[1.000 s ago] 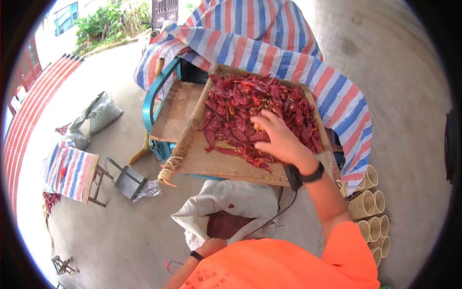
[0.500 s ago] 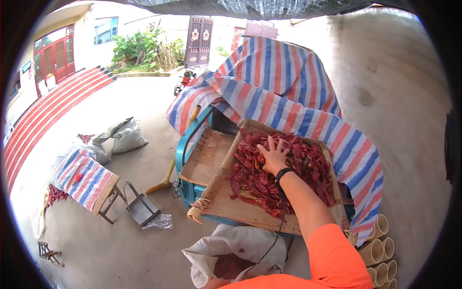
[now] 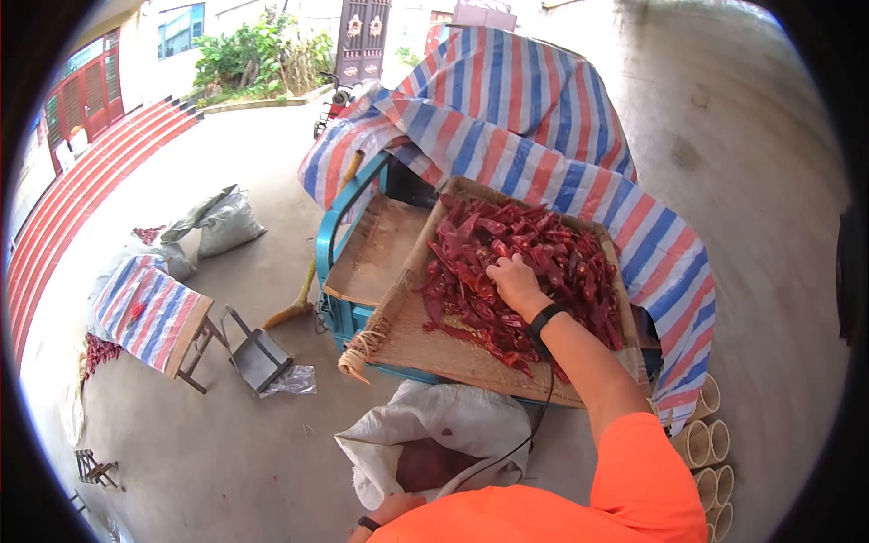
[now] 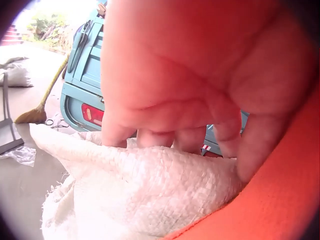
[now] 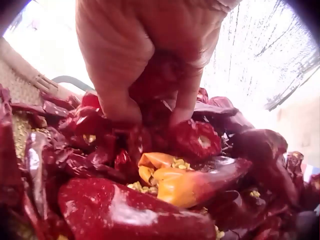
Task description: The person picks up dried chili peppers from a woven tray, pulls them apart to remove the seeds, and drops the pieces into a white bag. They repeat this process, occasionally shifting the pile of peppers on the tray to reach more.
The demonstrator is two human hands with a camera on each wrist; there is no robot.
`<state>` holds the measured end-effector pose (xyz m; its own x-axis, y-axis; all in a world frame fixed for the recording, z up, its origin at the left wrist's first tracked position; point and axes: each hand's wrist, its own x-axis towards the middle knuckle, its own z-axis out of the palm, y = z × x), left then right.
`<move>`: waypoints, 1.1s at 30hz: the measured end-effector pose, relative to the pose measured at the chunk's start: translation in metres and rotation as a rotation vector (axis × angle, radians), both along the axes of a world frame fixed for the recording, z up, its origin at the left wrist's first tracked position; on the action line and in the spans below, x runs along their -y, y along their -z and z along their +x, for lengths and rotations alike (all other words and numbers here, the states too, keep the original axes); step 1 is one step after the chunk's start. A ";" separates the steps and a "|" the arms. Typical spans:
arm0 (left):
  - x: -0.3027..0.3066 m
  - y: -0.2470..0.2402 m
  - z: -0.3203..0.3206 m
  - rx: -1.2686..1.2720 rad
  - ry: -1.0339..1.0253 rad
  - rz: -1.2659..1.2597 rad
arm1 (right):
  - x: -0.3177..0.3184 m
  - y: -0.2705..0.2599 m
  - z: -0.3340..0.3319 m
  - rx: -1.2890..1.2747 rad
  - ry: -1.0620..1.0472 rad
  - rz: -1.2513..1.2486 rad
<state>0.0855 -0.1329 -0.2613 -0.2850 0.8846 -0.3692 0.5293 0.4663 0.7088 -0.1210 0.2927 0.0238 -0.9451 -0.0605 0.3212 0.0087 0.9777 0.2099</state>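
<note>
Dried red chili peppers (image 3: 566, 262) lie heaped on a shallow woven tray (image 3: 425, 348). My right hand (image 3: 518, 285) reaches into the heap with bent fingers. In the right wrist view, thumb and fingers dig down around dark red chilies, their tips hidden among the pods. A split, orange-tipped chili (image 5: 177, 185) with pale seeds lies just in front of them. Low in the head view, my left hand (image 3: 398, 509) grips the rim of a white woven sack (image 3: 480, 421); its fingers (image 4: 157, 137) curl over the folded edge. Reddish contents (image 3: 430, 463) show inside the sack.
The tray sits on a blue vehicle bed (image 3: 339, 312), beside a striped tarp (image 3: 534, 118). A broom (image 3: 294, 308) leans at its left, near a small chair (image 3: 260, 357) and a cloth-covered stool (image 3: 149, 312). Woven baskets (image 3: 697, 443) are stacked at the right.
My right hand, spread over the heap half a second ago, now has its fingers drawn together down among the chilies. The left hand stays at the sack's rim. The head view has shifted.
</note>
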 end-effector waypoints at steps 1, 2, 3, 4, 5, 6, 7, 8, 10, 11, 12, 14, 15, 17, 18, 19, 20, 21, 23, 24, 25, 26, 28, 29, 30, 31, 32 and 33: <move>-0.002 0.005 0.000 -0.053 0.005 0.029 | 0.005 -0.003 0.011 0.005 -0.012 0.005; -0.003 0.011 0.001 -0.061 0.020 0.030 | 0.008 -0.004 0.021 0.001 -0.025 0.004; -0.006 0.006 -0.002 -0.067 0.035 0.029 | 0.010 -0.003 0.031 -0.002 -0.037 0.001; -0.008 -0.002 -0.007 -0.073 0.051 0.026 | 0.012 -0.002 0.041 -0.004 -0.049 -0.004; -0.012 -0.024 -0.010 -0.140 0.087 0.020 | 0.014 -0.003 0.052 -0.009 -0.062 -0.018; -0.015 -0.033 -0.014 -0.150 0.112 -0.001 | 0.015 -0.006 0.063 -0.013 -0.077 -0.031; -0.017 -0.039 -0.015 -0.159 0.136 -0.022 | 0.017 -0.007 0.075 -0.015 -0.093 -0.045; -0.019 -0.043 -0.015 -0.170 0.159 -0.041 | 0.017 -0.007 0.086 -0.019 -0.106 -0.059; -0.021 -0.045 -0.019 -0.163 0.165 -0.053 | 0.015 -0.010 0.106 -0.039 -0.136 -0.088; -0.022 -0.047 -0.020 -0.176 0.176 -0.059 | 0.016 -0.010 0.116 -0.050 -0.141 -0.105; -0.021 -0.046 -0.018 -0.189 0.187 -0.066 | 0.016 -0.008 0.126 -0.031 -0.142 -0.137; -0.020 -0.040 -0.019 -0.192 0.201 -0.067 | 0.016 -0.003 0.145 0.002 -0.148 -0.196; -0.022 -0.044 -0.020 -0.203 0.209 -0.073 | 0.014 0.003 0.152 -0.003 -0.132 -0.194; -0.026 -0.051 -0.023 -0.202 0.203 -0.048 | 0.010 0.007 0.160 -0.017 -0.143 -0.268; -0.026 -0.054 -0.025 -0.190 0.187 -0.019 | 0.008 0.008 0.163 -0.026 -0.150 -0.305; -0.025 -0.056 -0.027 -0.181 0.170 0.009 | 0.006 0.007 0.164 -0.073 -0.146 -0.355; -0.024 -0.055 -0.028 -0.183 0.140 0.030 | 0.003 0.004 0.163 -0.122 -0.143 -0.406; -0.024 -0.053 -0.030 -0.186 0.111 0.051 | 0.001 -0.001 0.162 -0.172 -0.140 -0.457; -0.025 -0.057 -0.033 -0.194 0.053 0.080 | 0.003 -0.020 0.161 -0.224 -0.068 -0.651; -0.027 -0.067 -0.036 -0.199 0.026 0.087 | 0.003 -0.028 0.161 -0.250 -0.028 -0.747; -0.031 -0.074 -0.039 -0.202 0.000 0.096 | 0.000 -0.032 0.159 -0.306 0.019 -0.821; -0.036 -0.079 -0.043 -0.132 -0.007 0.147 | -0.007 -0.033 0.156 -0.258 0.063 -0.970; -0.048 -0.097 -0.057 0.006 -0.018 0.245 | -0.023 -0.029 0.151 -0.163 0.156 -1.269; -0.053 -0.112 -0.063 0.061 -0.015 0.398 | -0.028 -0.026 0.149 -0.207 0.136 -1.416; -0.060 -0.127 -0.067 0.116 -0.064 0.443 | -0.028 -0.029 0.150 -0.228 0.158 -1.476; -0.066 -0.140 -0.069 0.172 -0.117 0.490 | -0.026 -0.034 0.151 -0.244 0.179 -1.534; -0.072 -0.153 -0.071 0.229 -0.171 0.536 | -0.026 -0.037 0.152 -0.260 0.201 -1.593; -0.076 -0.170 -0.074 0.336 -0.190 0.520 | -0.028 -0.034 0.153 -0.273 0.177 -1.697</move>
